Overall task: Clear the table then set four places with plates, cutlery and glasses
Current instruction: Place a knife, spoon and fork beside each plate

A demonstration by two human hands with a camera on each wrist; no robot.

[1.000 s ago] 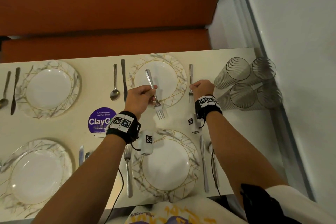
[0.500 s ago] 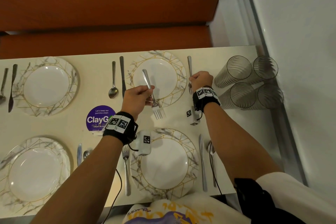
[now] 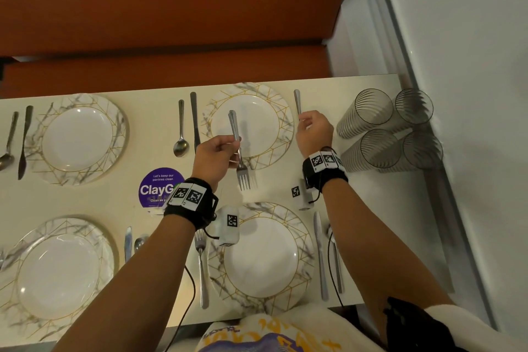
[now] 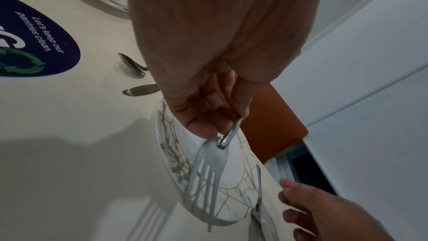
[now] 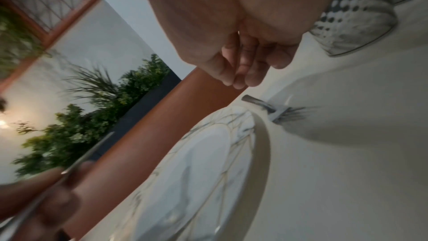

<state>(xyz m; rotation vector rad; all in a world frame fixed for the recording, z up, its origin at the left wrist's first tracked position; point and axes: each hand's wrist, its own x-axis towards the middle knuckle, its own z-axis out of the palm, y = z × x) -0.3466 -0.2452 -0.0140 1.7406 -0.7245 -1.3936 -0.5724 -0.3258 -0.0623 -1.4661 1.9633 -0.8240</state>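
Cream table [image 3: 85, 203], far edge | our left hand [image 3: 215, 156] holds spare fork [image 3: 239, 151] | right hand [image 3: 313, 131], curled empty, has just released placed fork [image 3: 297, 101] | glasses [image 3: 388, 128] remain.

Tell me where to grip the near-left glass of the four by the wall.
With the right hand, wrap the fingers round the ribbed wall of the near-left glass, coming from its open left side. It stands upright, and the other glasses crowd its far and right sides.

A person's left hand [image 3: 215, 158] pinches a fork [image 3: 239, 151] above the far-right plate [image 3: 248, 126], tines toward the person, while the right hand [image 3: 313, 131] hovers over a second fork [image 3: 297, 103] lying just right of that plate, fingers curled
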